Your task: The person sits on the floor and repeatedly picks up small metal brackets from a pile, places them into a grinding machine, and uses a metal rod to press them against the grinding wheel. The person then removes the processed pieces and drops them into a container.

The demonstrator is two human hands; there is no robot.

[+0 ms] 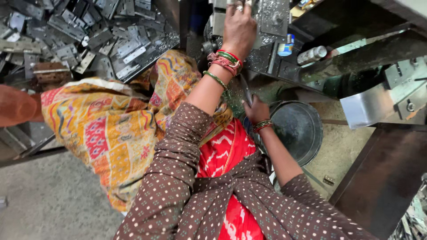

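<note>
Brown dotted sleeves lead up to both hands: the right hand [256,111] closes its grip on a thin metal rod [246,92] pointing up toward the machine, where the left hand [239,27], farther away, presses flat on a metal plate [271,18].

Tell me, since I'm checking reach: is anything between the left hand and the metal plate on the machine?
Nothing visible: the left hand already rests on the metal plate. The right hand is lower, beside the dark round pan.
</note>
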